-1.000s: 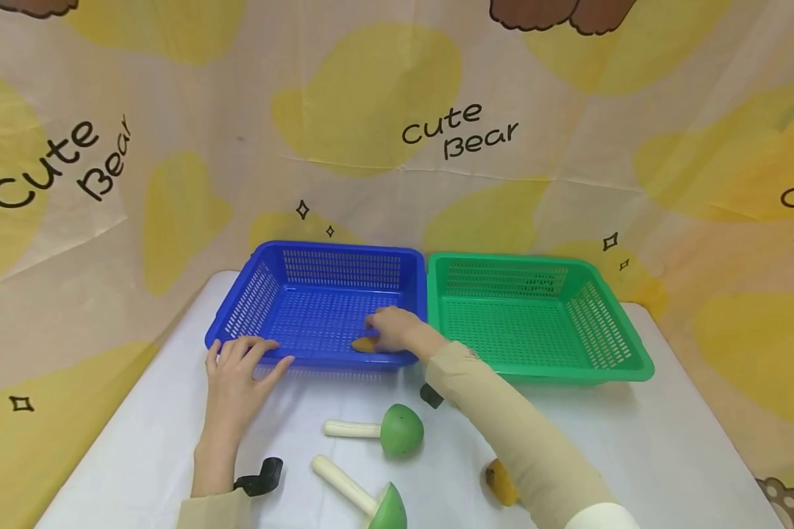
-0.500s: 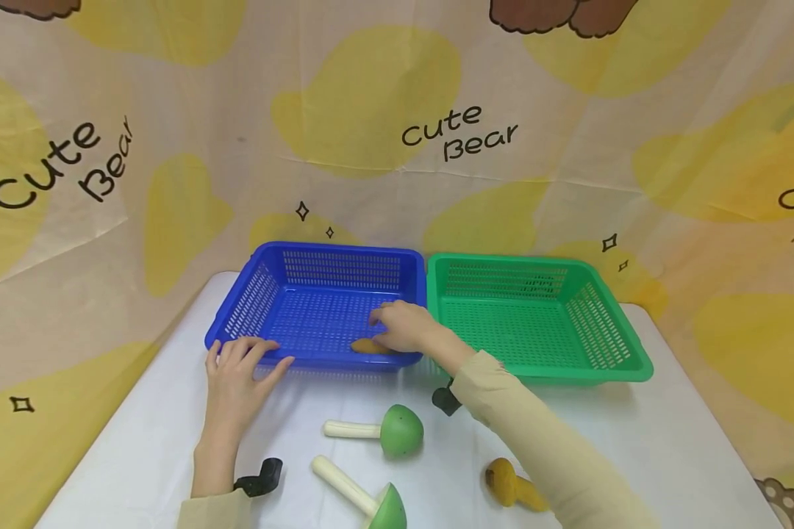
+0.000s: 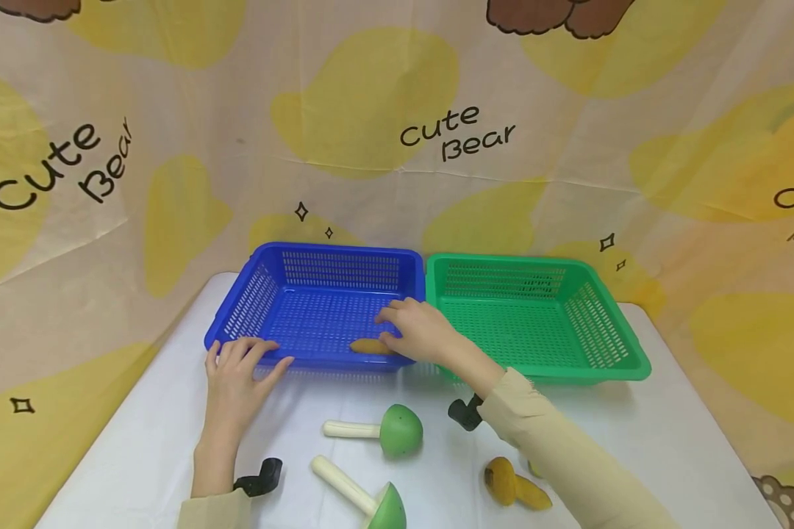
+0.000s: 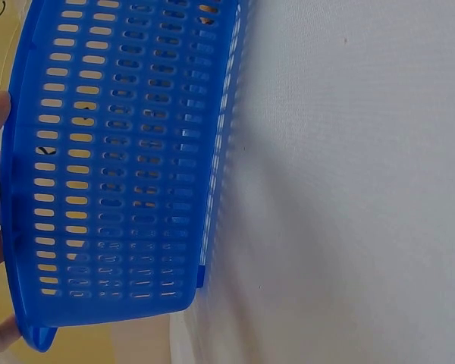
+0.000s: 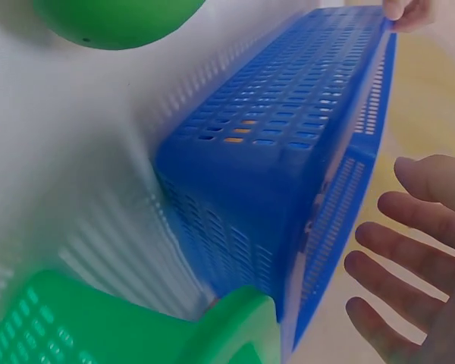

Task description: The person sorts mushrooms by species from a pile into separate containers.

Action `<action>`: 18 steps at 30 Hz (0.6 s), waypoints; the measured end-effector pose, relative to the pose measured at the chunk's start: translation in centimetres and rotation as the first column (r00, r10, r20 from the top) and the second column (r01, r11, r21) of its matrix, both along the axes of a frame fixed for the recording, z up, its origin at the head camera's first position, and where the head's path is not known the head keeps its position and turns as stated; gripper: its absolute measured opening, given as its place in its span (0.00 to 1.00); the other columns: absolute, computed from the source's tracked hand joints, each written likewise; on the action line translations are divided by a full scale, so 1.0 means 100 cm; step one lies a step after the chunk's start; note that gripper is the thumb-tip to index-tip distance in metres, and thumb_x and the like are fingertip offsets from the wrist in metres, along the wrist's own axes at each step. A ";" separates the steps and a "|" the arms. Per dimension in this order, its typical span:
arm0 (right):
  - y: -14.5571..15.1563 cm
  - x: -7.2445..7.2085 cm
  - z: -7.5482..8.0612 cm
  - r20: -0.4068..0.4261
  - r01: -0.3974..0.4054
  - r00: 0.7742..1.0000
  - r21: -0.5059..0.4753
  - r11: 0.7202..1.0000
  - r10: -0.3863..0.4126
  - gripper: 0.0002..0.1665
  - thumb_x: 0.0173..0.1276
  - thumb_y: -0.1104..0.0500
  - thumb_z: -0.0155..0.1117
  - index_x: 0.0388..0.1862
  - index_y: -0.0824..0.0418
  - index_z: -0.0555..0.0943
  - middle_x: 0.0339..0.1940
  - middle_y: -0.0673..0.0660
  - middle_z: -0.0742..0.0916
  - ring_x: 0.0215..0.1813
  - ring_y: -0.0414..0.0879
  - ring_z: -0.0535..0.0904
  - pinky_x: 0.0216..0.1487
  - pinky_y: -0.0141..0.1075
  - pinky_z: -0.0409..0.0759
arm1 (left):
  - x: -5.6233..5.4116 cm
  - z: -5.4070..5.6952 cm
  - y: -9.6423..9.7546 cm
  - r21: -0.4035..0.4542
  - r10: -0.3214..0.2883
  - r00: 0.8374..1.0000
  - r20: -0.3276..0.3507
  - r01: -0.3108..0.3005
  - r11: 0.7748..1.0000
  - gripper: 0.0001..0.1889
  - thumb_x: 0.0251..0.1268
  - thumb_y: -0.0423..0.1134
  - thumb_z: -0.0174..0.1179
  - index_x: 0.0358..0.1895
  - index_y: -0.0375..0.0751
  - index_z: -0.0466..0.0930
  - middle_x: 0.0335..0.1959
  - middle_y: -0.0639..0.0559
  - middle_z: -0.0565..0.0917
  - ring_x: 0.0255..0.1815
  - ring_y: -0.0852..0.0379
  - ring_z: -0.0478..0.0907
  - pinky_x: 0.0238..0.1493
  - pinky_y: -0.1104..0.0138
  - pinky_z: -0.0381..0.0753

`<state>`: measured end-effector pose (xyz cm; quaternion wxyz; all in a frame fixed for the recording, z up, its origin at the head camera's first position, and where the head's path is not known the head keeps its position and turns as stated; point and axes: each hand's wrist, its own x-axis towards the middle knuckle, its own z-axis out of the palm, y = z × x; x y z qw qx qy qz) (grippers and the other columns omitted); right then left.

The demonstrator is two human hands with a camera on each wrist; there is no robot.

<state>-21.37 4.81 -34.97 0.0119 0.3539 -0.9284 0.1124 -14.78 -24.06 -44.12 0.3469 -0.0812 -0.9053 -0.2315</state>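
Patterned cloth (image 3: 370, 198) is hung behind the table (image 3: 446, 485). Spread fingers of the right hand (image 3: 420, 330) have been drawn rightward; those of the left hand (image 3: 234, 378) are rested loosely along the blue basket (image 3: 331, 361) rim. Inside, near frame centre, the yellow piece (image 3: 368, 346) is left more exposed.

The place was laid out for tabletop work, backed by a hung cloth (image 3: 370, 103); whether it was in a home, lab or office could not be told. The cloth was printed with yellow patches and "Cute Bear" and was spread from nine o'clock through twelve to three. A white table (image 3: 450, 470) was placed at six, with a blue basket (image 3: 317, 316) set at eight and a green basket (image 3: 509, 330) at four.
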 end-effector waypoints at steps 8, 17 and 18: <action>0.010 0.018 0.008 -0.090 0.019 0.996 -0.041 0.999 -0.022 0.14 0.68 0.51 0.61 0.48 0.55 0.84 0.42 0.50 0.86 0.41 0.46 0.78 0.39 0.36 0.76 | 0.001 0.001 0.001 -0.003 0.000 1.000 -0.010 -0.001 1.000 0.17 0.46 0.43 0.74 0.38 0.40 0.83 0.38 0.43 0.81 0.47 0.40 0.73 0.68 0.35 0.52; 0.026 0.039 0.015 -0.117 0.049 0.992 -0.058 0.997 -0.055 0.14 0.65 0.53 0.64 0.49 0.53 0.83 0.46 0.49 0.86 0.45 0.46 0.78 0.43 0.38 0.76 | 0.001 0.001 0.001 0.001 -0.001 1.000 -0.011 0.001 1.000 0.16 0.46 0.42 0.74 0.38 0.39 0.83 0.38 0.44 0.81 0.47 0.40 0.72 0.68 0.35 0.52; 0.028 0.041 0.015 -0.120 0.051 0.991 -0.060 0.997 -0.058 0.14 0.65 0.53 0.65 0.48 0.53 0.83 0.46 0.49 0.86 0.45 0.46 0.78 0.44 0.38 0.76 | 0.001 0.001 0.001 0.001 -0.001 1.000 -0.011 0.001 1.000 0.16 0.46 0.42 0.74 0.38 0.39 0.83 0.38 0.44 0.81 0.47 0.40 0.72 0.68 0.35 0.52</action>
